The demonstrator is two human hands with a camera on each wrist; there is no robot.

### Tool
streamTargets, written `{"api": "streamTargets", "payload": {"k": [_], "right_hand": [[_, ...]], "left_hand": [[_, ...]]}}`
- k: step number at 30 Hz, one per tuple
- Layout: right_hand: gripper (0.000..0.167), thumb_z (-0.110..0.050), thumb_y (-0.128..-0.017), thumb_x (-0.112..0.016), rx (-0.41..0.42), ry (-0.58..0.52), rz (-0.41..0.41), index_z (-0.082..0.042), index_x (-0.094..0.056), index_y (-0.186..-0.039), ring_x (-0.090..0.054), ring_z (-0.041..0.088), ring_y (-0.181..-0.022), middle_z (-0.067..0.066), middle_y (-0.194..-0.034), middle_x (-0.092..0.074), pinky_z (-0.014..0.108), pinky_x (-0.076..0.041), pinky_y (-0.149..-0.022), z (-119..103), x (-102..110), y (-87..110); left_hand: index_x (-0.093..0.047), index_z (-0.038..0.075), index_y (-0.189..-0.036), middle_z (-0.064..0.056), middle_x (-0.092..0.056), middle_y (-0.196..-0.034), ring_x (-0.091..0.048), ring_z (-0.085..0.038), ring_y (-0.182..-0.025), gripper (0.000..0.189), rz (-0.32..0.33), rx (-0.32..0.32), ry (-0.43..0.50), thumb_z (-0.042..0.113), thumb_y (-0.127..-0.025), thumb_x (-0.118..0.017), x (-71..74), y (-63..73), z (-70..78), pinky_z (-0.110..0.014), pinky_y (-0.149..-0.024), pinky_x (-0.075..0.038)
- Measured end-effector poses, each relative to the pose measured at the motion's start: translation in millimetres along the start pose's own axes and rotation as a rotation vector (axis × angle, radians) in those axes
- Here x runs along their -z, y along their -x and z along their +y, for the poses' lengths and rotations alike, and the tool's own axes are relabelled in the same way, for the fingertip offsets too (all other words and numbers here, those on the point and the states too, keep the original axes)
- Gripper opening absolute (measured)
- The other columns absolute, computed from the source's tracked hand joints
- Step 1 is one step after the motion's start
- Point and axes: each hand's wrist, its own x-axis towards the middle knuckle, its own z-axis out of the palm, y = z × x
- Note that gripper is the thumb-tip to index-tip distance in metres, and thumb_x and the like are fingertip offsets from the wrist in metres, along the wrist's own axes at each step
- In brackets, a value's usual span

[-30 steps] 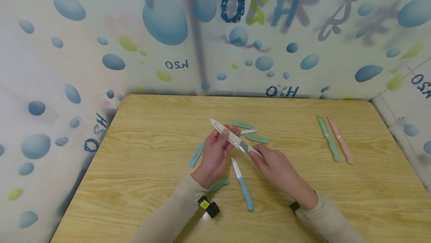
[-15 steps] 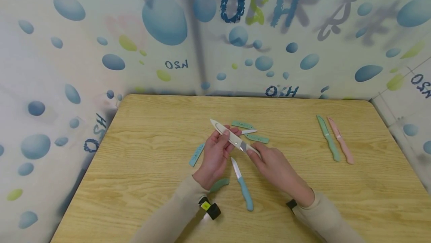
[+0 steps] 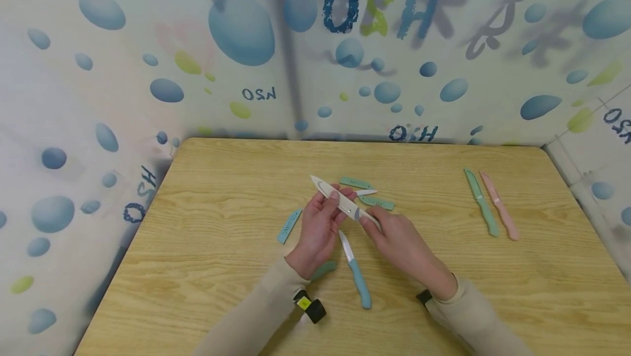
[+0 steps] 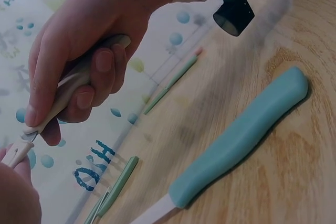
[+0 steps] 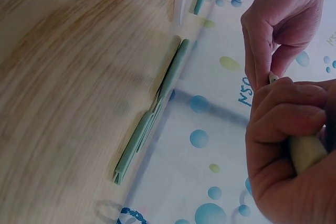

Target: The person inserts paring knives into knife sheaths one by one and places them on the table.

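My left hand [image 3: 317, 227] pinches a cream knife sheath [image 3: 323, 188] between thumb and fingers, its pointed end up and to the left. My right hand [image 3: 401, 241] grips the cream handle [image 4: 79, 80] of a knife whose blade is inside that sheath; only a short strip of metal shows at the sheath's mouth. Both hands hover over the table. Below them lies a bare knife with a blue handle [image 3: 360, 285]. A green curved handle [image 3: 323, 269] is partly hidden by my left wrist.
Behind the hands lie two green sheaths [image 3: 356, 183] with a bare blade [image 3: 366, 193] between them, its handle hidden. A blue sheath [image 3: 289, 227] lies left. A green sheathed knife [image 3: 483, 208] and a pink one [image 3: 500, 208] lie right on the wooden table [image 3: 222, 191].
The right hand has pushed the cream knife up and left into its sheath, so less blade shows. The left hand and sheath have shifted slightly right.
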Motion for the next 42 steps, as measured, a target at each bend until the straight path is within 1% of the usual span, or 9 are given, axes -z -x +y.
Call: {"api": "streamTargets", "payload": {"k": [4,10,15,20,24,30,34,38,42], "right_hand": [[0.014,-0.018,-0.107,-0.059,0.000,-0.002,0.001,-0.005,-0.064,-0.111,-0.038,0.009,-0.051,-0.005,-0.064,-0.042,0.025,-0.034,-0.044,0,0,-0.8],[0.014,-0.018,-0.107,-0.059,-0.009,-0.013,0.001,-0.005,-0.064,-0.109,-0.038,0.009,-0.051,-0.005,-0.063,-0.042,0.024,-0.033,-0.044,0,-1,-1.7],[0.013,-0.017,-0.106,-0.059,-0.006,-0.010,0.009,-0.005,-0.064,-0.108,-0.038,0.009,-0.051,-0.005,-0.063,-0.043,0.024,-0.034,-0.044,0,-1,-1.9],[0.014,-0.018,-0.106,-0.060,-0.002,0.002,0.016,-0.005,-0.065,-0.106,-0.039,0.009,-0.052,-0.005,-0.065,-0.044,0.025,-0.034,-0.045,2,-3,-2.1],[0.021,-0.023,-0.106,-0.060,-0.015,0.017,0.003,-0.004,-0.065,-0.114,-0.040,0.009,-0.051,-0.004,-0.065,-0.047,0.024,-0.035,-0.043,4,-2,-2.0],[0.023,-0.021,-0.100,-0.070,0.011,0.119,0.030,-0.005,-0.065,-0.116,-0.044,0.008,-0.054,-0.003,-0.073,-0.054,0.024,-0.037,-0.045,11,-2,-0.9],[0.019,-0.021,-0.096,-0.076,0.063,0.226,0.079,-0.006,-0.069,-0.106,-0.044,0.010,-0.061,-0.003,-0.079,-0.055,0.024,-0.039,-0.050,16,-1,-0.1],[0.022,-0.022,-0.094,-0.079,0.087,0.292,0.112,-0.004,-0.073,-0.106,-0.045,0.011,-0.064,0.001,-0.086,-0.059,0.025,-0.040,-0.052,22,5,2.2],[0.026,-0.023,-0.097,-0.075,0.067,0.313,0.110,-0.002,-0.074,-0.112,-0.048,0.011,-0.063,0.007,-0.093,-0.064,0.027,-0.042,-0.052,30,17,5.7]], "left_hand": [[-0.044,-0.007,-0.139,-0.024,-0.061,-0.137,-0.067,-0.022,-0.120,0.031,0.002,-0.001,-0.005,0.008,-0.112,-0.041,0.0,-0.1,-1.8,-0.034,-0.106,-0.052],[-0.046,-0.005,-0.138,-0.012,-0.068,-0.125,-0.067,-0.023,-0.121,0.029,-0.002,0.001,-0.010,0.008,-0.112,-0.041,-0.6,0.7,-3.1,-0.033,-0.105,-0.052],[-0.044,-0.006,-0.139,-0.010,-0.069,-0.125,-0.066,-0.023,-0.122,0.031,-0.005,0.002,-0.011,0.008,-0.112,-0.041,-0.9,1.4,-3.1,-0.033,-0.106,-0.052],[-0.045,-0.006,-0.140,-0.021,-0.063,-0.135,-0.065,-0.025,-0.124,0.031,0.006,0.021,-0.002,0.008,-0.112,-0.043,0.2,0.8,-2.1,-0.033,-0.106,-0.052],[-0.043,-0.008,-0.143,-0.027,-0.057,-0.142,-0.065,-0.028,-0.125,0.035,0.033,0.040,0.024,0.006,-0.111,-0.046,1.5,-0.3,0.6,-0.033,-0.104,-0.053],[-0.042,-0.009,-0.144,-0.024,-0.060,-0.141,-0.064,-0.028,-0.126,0.038,0.076,0.067,0.014,0.004,-0.110,-0.048,1.5,-2.4,2.3,-0.032,-0.101,-0.055],[-0.047,-0.008,-0.141,-0.023,-0.059,-0.143,-0.061,-0.028,-0.129,0.035,0.038,0.090,-0.037,0.005,-0.109,-0.049,0.6,-3.1,2.7,-0.034,-0.103,-0.054],[-0.045,-0.007,-0.146,-0.022,-0.055,-0.148,-0.057,-0.028,-0.134,0.040,-0.022,0.112,-0.082,0.007,-0.109,-0.050,4.6,-3.6,6.1,-0.037,-0.111,-0.049],[-0.042,-0.005,-0.149,-0.021,-0.056,-0.144,-0.059,-0.026,-0.130,0.046,-0.002,0.102,-0.099,0.005,-0.106,-0.055,13.2,-6.1,14.8,-0.043,-0.117,-0.043]]}}
